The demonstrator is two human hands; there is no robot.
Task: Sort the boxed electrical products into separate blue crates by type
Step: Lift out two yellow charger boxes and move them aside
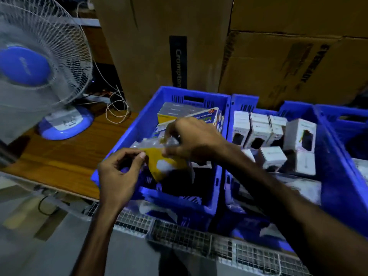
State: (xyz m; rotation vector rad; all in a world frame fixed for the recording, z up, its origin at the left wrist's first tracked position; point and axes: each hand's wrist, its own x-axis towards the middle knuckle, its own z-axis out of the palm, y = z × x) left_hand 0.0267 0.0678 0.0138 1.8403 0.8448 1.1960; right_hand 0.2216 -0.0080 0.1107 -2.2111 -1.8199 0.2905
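A wooden bench (65, 156) carries three blue crates side by side along its right part, backed by tall cardboard cartons (159, 42) that stand against the far edge. The left crate (157, 108) holds a few yellow and blue boxes (207, 116) stacked at its far end. Over this crate both hands meet on a yellow packet (165, 164) in clear wrap. The left hand (117, 176) pinches the packet's near-left edge between thumb and curled fingers. The right hand (195, 140) grips its far side from above, fingers curled round the wrap. The packet hangs above the crate's near half, not resting on anything visible.

The middle crate (245, 102) is filled with white boxes (258, 132), most upright in rows at its far end, some tipped loosely nearer the middle. Only the rim of the right crate (342, 116) shows; its contents are too dark to tell.

At the bench's left end stands a table fan (39, 62) with a white grille and blue base, a thin white cable (117, 108) looped just beside it. Along the near edge runs a wire-mesh rack (199, 236), below it a grey floor. The room is dim.
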